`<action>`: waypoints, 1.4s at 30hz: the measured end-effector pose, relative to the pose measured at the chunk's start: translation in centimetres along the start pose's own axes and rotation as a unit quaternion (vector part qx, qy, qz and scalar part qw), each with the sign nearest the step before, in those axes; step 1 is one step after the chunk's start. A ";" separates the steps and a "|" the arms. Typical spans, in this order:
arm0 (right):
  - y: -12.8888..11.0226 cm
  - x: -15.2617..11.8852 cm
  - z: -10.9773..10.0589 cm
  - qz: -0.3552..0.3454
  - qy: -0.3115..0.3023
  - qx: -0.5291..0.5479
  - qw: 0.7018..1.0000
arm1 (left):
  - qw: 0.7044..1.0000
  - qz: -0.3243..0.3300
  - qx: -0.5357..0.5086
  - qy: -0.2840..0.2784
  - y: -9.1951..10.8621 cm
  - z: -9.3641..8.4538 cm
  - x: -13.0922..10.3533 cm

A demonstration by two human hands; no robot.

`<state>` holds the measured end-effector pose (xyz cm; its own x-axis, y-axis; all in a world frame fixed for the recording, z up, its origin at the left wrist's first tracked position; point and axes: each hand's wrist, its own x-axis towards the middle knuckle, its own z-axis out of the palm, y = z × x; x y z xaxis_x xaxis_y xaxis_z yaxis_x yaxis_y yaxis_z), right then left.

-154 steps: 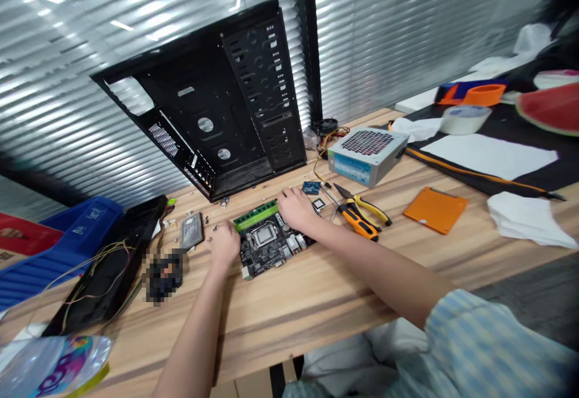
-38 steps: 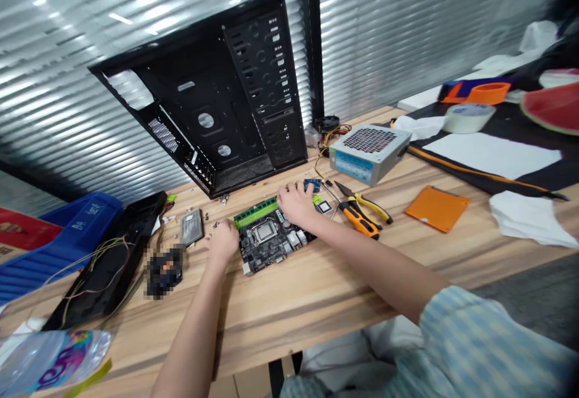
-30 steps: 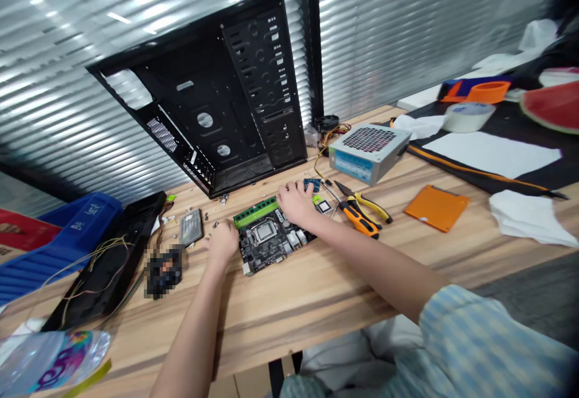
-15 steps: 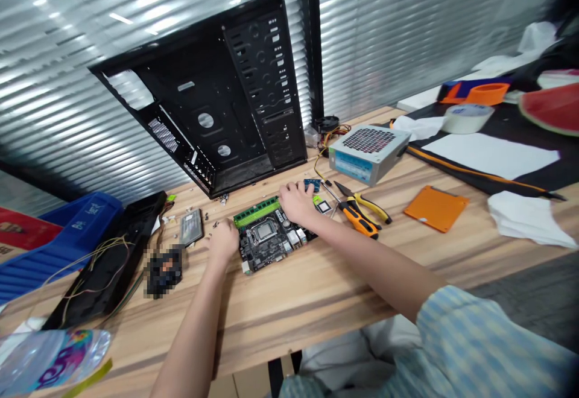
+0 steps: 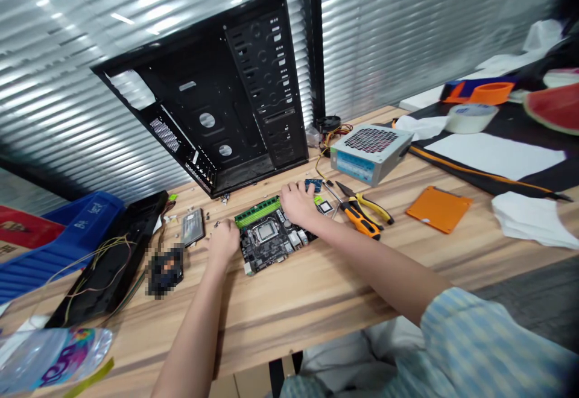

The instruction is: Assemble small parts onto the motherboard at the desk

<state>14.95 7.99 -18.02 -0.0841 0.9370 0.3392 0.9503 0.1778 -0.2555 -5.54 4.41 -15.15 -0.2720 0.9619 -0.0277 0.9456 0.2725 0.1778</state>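
Note:
A motherboard (image 5: 271, 238) with green memory modules (image 5: 257, 211) along its far edge and a bare silver processor (image 5: 266, 231) lies flat on the wooden table. At its left edge is my left hand (image 5: 225, 238), fingers curled; what they grip is hidden. My right hand (image 5: 298, 201) rests on the far right corner of the board, its fingers bent over the edge. Just beyond the right fingers lies a small blue circuit board (image 5: 313, 186).
Behind stands an open black computer case (image 5: 235, 102). A power supply (image 5: 371, 152), pliers (image 5: 373, 206), a screwdriver (image 5: 360, 220) and an orange plate (image 5: 438, 209) lie to the right. Leftward are a drive (image 5: 193, 227), a black panel (image 5: 106, 271) and a bottle (image 5: 58, 356).

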 end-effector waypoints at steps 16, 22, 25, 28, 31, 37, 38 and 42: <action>-0.1 -0.2 -0.8 -0.012 0.009 -0.001 1.000 | 0.998 -0.015 0.064 0.003 0.6 -0.5 -0.5; -0.2 -0.3 -1.0 -0.013 0.004 -0.004 1.000 | 0.997 -0.007 0.076 0.014 0.8 -0.2 -0.6; -0.2 -0.3 -1.0 -0.020 0.015 -0.010 1.000 | 0.997 -0.005 0.080 0.013 1.0 -0.2 -0.7; -0.3 -0.4 -1.1 -0.028 0.021 -0.014 0.999 | 0.996 -0.009 0.084 0.017 1.1 -0.3 -0.8; -0.3 -0.4 -1.2 -0.032 0.015 -0.014 0.999 | 0.996 -0.012 0.089 0.016 1.2 -0.4 -0.8; -0.3 -0.4 -1.0 -0.040 0.020 -0.018 0.999 | 0.996 -0.006 0.090 0.018 1.2 -0.4 -0.8; -0.2 -0.4 -1.0 -0.041 0.021 -0.019 0.999 | 0.996 -0.007 0.090 0.018 1.2 -0.3 -0.8; -0.3 -0.3 -0.8 -0.039 0.017 -0.024 0.999 | 0.996 -0.010 0.091 0.017 1.2 -0.3 -0.7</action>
<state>14.98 7.37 -17.33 -0.1497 0.9097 0.3873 0.9544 0.2353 -0.1839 -4.29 4.05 -14.66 -0.2940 0.9558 0.0044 0.9558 0.2940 -0.0042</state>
